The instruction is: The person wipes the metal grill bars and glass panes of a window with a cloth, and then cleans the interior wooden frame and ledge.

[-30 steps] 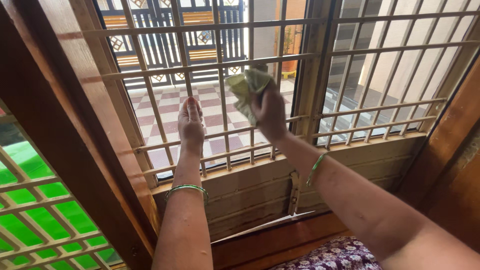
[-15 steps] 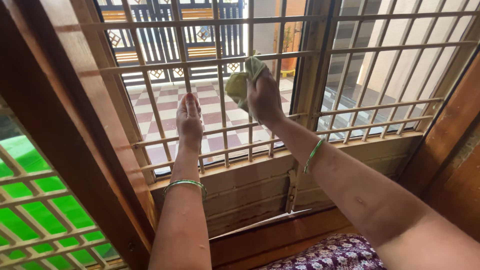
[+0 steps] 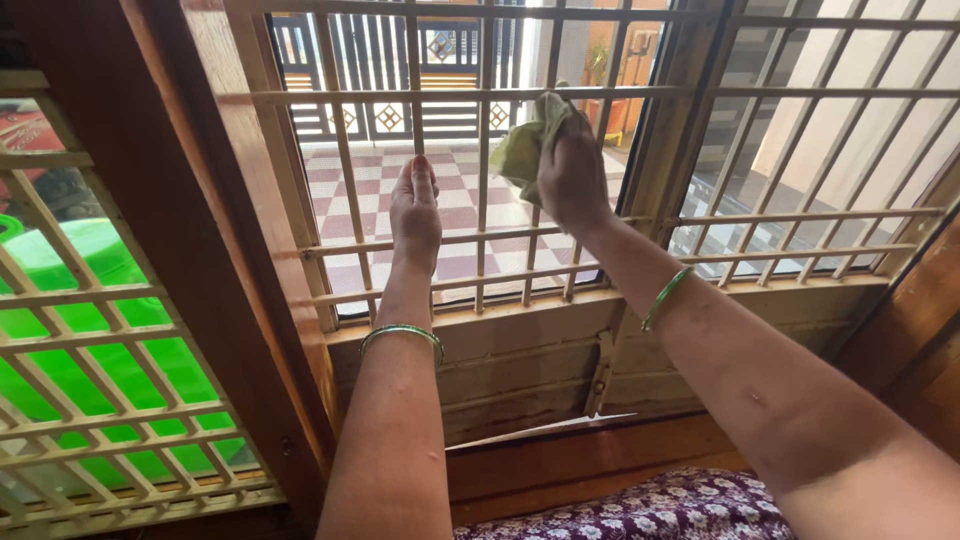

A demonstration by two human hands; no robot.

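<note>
Cloth (image 3: 528, 143) bunched tight in right hand (image 3: 572, 178) against grille (image 3: 480, 95); left hand (image 3: 415, 212) flat, fingers together.

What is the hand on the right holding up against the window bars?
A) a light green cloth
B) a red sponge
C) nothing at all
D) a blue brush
A: the right hand clutches a crumpled light green cloth against the cream window grille, while the left hand rests bare on a bar.
</note>
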